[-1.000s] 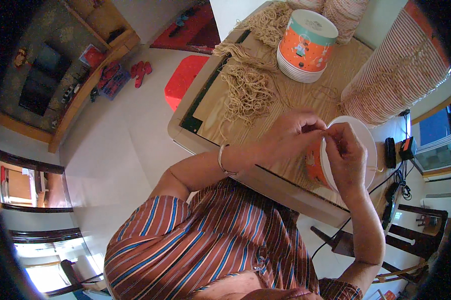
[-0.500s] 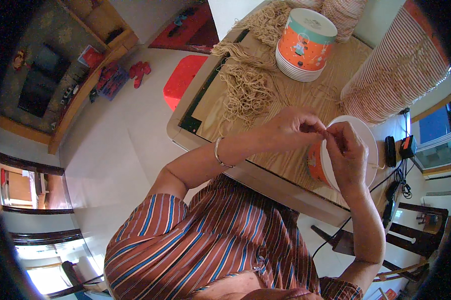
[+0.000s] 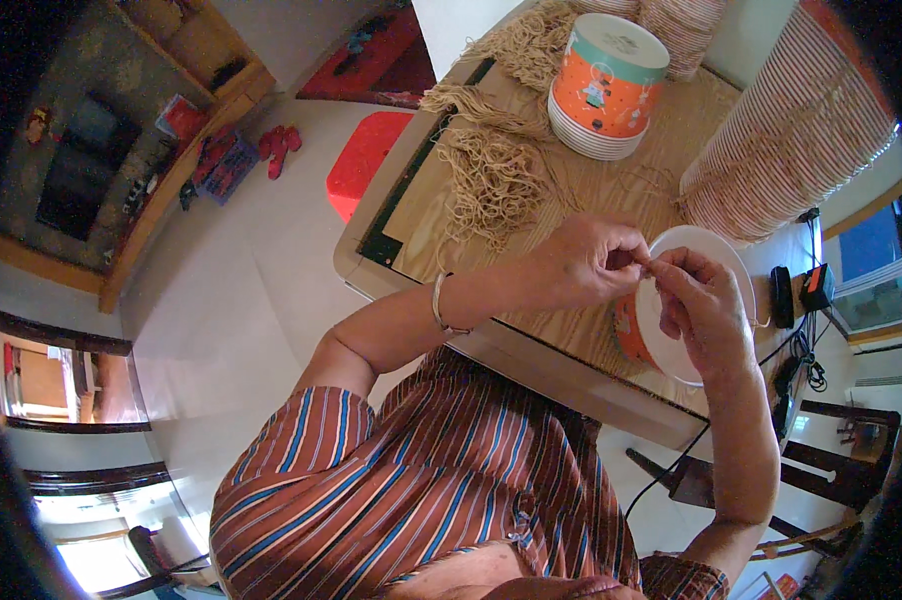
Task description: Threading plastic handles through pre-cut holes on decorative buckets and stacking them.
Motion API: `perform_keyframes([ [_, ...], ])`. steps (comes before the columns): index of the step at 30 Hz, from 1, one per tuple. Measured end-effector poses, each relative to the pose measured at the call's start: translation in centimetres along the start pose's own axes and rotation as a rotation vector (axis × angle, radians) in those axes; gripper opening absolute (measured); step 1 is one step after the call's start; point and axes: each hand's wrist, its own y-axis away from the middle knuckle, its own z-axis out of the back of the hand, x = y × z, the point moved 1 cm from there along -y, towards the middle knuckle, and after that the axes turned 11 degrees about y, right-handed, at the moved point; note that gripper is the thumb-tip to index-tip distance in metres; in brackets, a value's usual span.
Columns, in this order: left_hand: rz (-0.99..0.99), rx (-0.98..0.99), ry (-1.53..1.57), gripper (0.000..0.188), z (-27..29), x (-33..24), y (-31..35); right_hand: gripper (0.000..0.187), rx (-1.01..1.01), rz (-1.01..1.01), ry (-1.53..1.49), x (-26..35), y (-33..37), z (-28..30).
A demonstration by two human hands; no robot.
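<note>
**Fingertip to fingertip beside an orange paper tub**

Nearest, left grip (image 3: 583, 262) and right grip (image 3: 703, 305), both pinched at thumb and forefinger, tip against tip; in the pinch, perhaps a strand, too small to make out. Below and right of the left grip, largely behind the right grip and so nearer to it, an orange paper tub (image 3: 633, 335). Orange wall toward the left grip, white round face to the right; long axis foreshortened, exact tilt unclear. Partly hidden by the right hand; contact or gap, impossible to tell. Just right of the right grip, a thin pale cord loop (image 3: 767, 323). Underneath, a wood-topped counter (image 3: 576, 328). Farther, beyond the left grip, tangled tan string (image 3: 491, 185). Beyond both, an upside-down tub stack (image 3: 601, 100); beyond the right grip, a tall nested stack (image 3: 761, 155), cut off at the upper edge.
</note>
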Motion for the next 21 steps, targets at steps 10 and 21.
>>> perform_keyframes([
  [10, 0.003, 0.087, -0.045, 0.014, 0.7, -0.6, -0.8, 0.004, -0.376, 0.611, 0.739, -0.6, 0.6, -1.2],
  [21, -0.084, 0.139, -0.185, 0.02, 0.7, -1.3, -1.2, 0.005, -0.402, 0.611, 0.871, -0.5, 0.8, -1.1],
])
